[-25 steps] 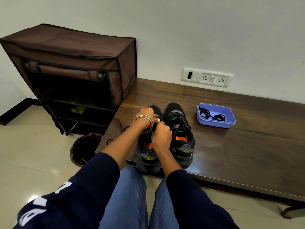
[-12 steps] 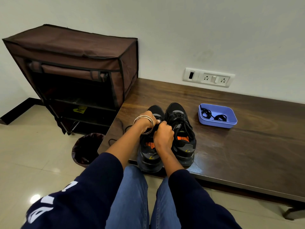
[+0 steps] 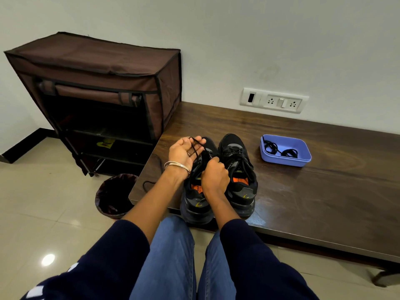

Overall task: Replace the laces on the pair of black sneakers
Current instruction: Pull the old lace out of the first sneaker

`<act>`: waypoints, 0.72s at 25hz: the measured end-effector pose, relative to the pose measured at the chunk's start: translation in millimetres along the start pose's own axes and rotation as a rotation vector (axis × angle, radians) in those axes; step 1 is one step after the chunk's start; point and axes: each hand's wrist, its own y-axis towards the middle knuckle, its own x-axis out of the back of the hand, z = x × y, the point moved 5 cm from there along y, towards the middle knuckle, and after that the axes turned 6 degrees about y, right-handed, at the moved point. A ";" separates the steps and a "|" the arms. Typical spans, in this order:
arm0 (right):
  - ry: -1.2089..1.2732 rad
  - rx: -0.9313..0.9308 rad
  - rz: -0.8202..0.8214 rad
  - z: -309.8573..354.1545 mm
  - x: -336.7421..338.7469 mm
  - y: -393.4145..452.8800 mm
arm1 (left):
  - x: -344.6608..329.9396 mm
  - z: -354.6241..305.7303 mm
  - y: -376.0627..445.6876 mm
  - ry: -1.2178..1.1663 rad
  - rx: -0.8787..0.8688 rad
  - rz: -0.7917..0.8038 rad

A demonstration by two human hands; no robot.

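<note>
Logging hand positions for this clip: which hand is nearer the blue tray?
Right. The right hand rests on the left sneaker, with the other sneaker between it and the blue tray. The left hand is farther left, lifting a lace.

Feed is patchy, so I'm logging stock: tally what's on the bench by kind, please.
Black sneakers: 2 (left sneaker, right sneaker)
Blue trays: 1 (blue tray)
Coiled black laces in the tray: 2 (first coil, second coil)
Loose lace in the left hand: 1 (loose lace)
Total: 6
</note>
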 end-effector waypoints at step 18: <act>-0.001 0.154 -0.038 2.0 -5.2 4.7 | -16.9 11.0 31.4 1.832 -0.259 0.034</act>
